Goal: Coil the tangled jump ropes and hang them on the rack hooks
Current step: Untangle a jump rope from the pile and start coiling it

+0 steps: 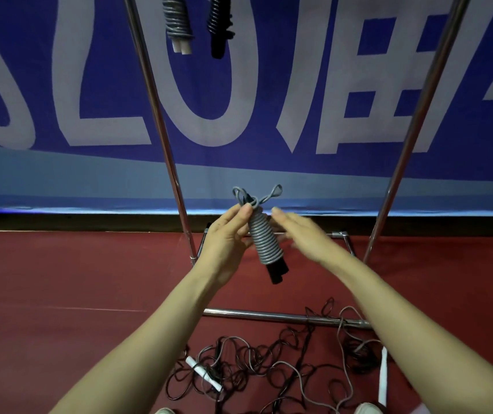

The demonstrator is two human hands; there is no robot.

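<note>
Centre of frame: the left hand (227, 237) pinches the top of a grey coil (264, 240), thumb & fingers curled round it just under two small loops (275, 191). Black handles (276, 271) stick out below. The right hand (302, 231) is flat, fingers straight, just beside the coil. It is blurred, so I cannot tell if it touches.

Upper centre: a grey bundle (176, 19) & a black bundle (218, 22) hang on the rack (161, 115). Bottom centre: the tangle (269, 363) lies on the floor.

Risk, in my view: only one hand grips, w/ a light pinch. If it slips, the wraps may spring loose, or the coil may drop into the tangle.
</note>
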